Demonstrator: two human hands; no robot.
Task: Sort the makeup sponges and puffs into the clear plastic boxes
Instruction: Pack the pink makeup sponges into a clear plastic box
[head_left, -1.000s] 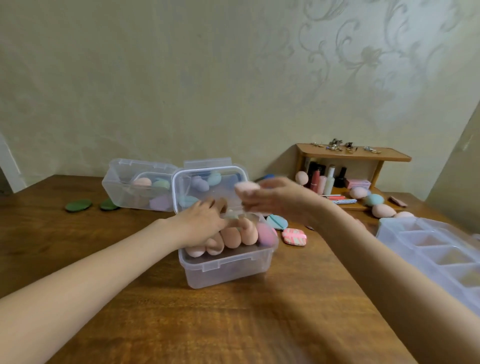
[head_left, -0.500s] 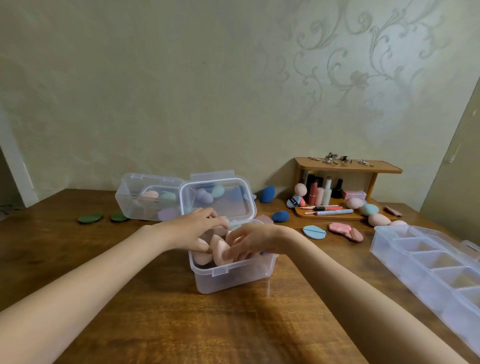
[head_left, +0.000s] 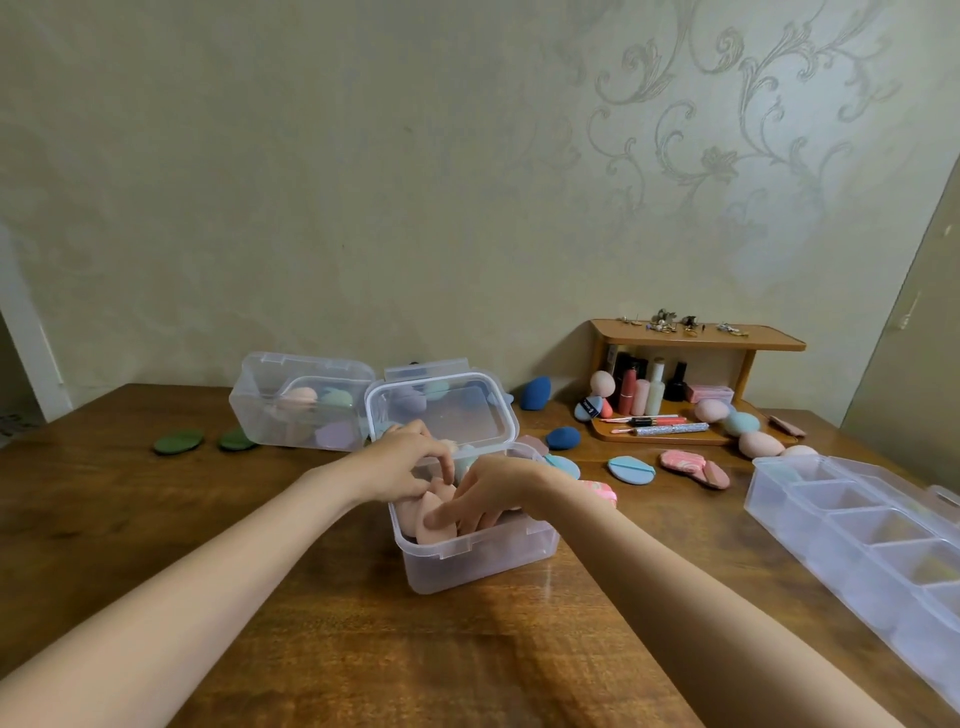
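Note:
A clear plastic box (head_left: 478, 564) stands mid-table with its lid (head_left: 441, 410) hinged up, packed with peach sponges (head_left: 435, 526). My left hand (head_left: 402, 462) hovers over the box's back left, its bent fingertips resting on the sponges. My right hand (head_left: 493, 488) reaches in from the right, fingers pointing down and pressing a peach sponge at the front. A second clear box (head_left: 270, 415) behind it holds several pastel sponges. Loose on the table lie two green puffs (head_left: 179, 441), two blue sponges (head_left: 563, 437), a blue puff (head_left: 631, 469) and pink patterned puffs (head_left: 685, 462).
A long clear box with compartments (head_left: 857, 535) lies along the right edge. At the back right, a wooden shelf (head_left: 696, 332) carries cosmetics and jewellery, with peach and mint sponges (head_left: 761, 445) beside it. The wall runs close behind the table.
My right hand brought a pale sponge down from above the box and now presses among the sponges inside. My left hand stayed on the sponges, fingers more bent.

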